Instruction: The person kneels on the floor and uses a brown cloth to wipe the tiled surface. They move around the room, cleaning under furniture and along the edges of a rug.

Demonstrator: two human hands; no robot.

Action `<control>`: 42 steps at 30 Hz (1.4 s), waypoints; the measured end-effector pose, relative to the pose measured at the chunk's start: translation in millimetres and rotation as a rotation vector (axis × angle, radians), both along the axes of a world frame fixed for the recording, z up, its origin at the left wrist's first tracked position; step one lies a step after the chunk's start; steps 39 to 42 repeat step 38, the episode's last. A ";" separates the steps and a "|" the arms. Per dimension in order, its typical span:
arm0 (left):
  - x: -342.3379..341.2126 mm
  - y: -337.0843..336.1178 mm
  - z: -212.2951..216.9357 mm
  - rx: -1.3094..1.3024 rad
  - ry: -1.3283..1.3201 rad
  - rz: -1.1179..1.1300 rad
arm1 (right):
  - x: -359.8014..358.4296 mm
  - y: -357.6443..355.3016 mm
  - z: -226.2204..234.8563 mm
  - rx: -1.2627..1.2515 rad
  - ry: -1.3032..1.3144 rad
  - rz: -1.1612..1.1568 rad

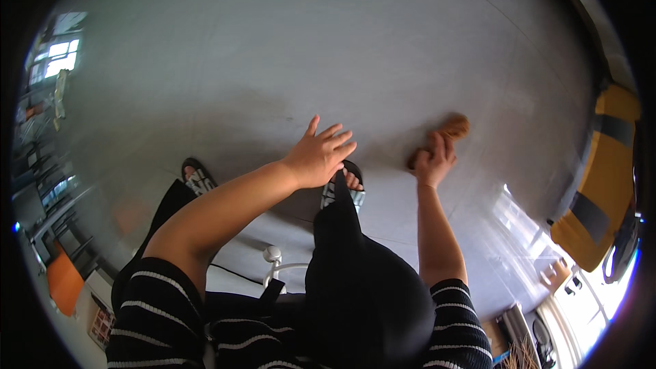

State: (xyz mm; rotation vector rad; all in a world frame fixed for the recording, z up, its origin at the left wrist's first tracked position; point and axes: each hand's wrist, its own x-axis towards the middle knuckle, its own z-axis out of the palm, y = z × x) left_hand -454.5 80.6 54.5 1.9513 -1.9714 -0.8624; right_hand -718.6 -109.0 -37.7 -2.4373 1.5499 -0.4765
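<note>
My right hand [437, 159] is low over the grey floor, its fingers bent round a fuzzy brown thing [456, 126]. Motion blurs it, and the palm side is hidden, so its exact kind does not show. To the left, my left hand [316, 156] is above my right foot, most fingers spread. Its thumb and a finger seem to pinch a peak of my black trouser leg [347, 208], which is pulled up to a point. Behind that cloth, a strapped sandal [357, 197] partly shows. My other sandal [198, 176] rests further left.
Smooth grey floor [273, 48] spreads ahead. At the right edge stands a yellow thing with grey bands [591, 184]. Beneath me is a white metal frame with a round knob [272, 253]. An orange panel [65, 280] and dark furniture line the left edge.
</note>
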 end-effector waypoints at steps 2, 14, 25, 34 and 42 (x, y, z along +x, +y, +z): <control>27.8 31.3 8.9 0.029 -0.018 -0.068 | 86.7 32.3 7.5 0.010 -0.100 0.149; 198.6 208.0 113.9 0.183 -0.127 0.263 | 209.9 13.6 60.3 0.206 -0.522 0.466; 200.5 290.9 53.2 0.105 0.024 0.646 | 223.9 1.2 -14.2 0.083 0.060 0.378; 211.6 366.5 30.2 0.084 0.110 0.877 | 463.1 66.4 106.3 0.450 -0.264 1.039; 215.2 390.8 5.5 0.148 0.142 0.939 | 524.8 52.9 50.3 0.439 -0.003 1.022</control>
